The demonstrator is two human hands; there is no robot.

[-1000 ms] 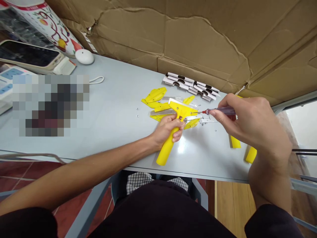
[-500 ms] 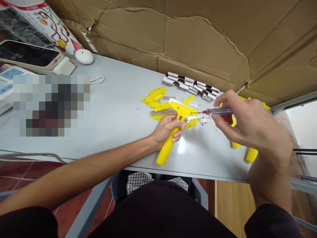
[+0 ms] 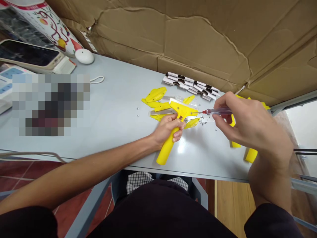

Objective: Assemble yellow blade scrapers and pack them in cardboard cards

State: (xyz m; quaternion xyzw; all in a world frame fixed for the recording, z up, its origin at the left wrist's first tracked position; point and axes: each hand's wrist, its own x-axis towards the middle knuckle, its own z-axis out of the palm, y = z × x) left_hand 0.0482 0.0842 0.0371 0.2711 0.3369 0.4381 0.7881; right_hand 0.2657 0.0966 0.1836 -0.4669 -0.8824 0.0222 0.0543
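My left hand (image 3: 170,128) is wrapped round the neck of a yellow plastic scraper (image 3: 166,150), its handle slanting down toward the table's front edge. Between the thumb and fingers of my right hand (image 3: 252,124) is a screwdriver (image 3: 214,112) with a clear purplish handle and red collar. Its tip meets a screw at the right end of the scraper's head. Loose yellow scraper parts (image 3: 155,95) and metal blades (image 3: 162,112) lie behind and under the head. Small screws and nuts (image 3: 203,123) are scattered beside them.
Folded white-and-black card pieces (image 3: 190,85) lie at the back against a cardboard wall (image 3: 198,39). More yellow handles (image 3: 251,155) rest beyond my right hand. On the left are a phone (image 3: 29,54), a white egg-shaped object (image 3: 84,56), a power strip (image 3: 7,79) and a blurred-out patch.
Almost nothing differs. My right hand has shifted very slightly on the screwdriver, whose tip stays at the same screw; the left hand and scraper are still.
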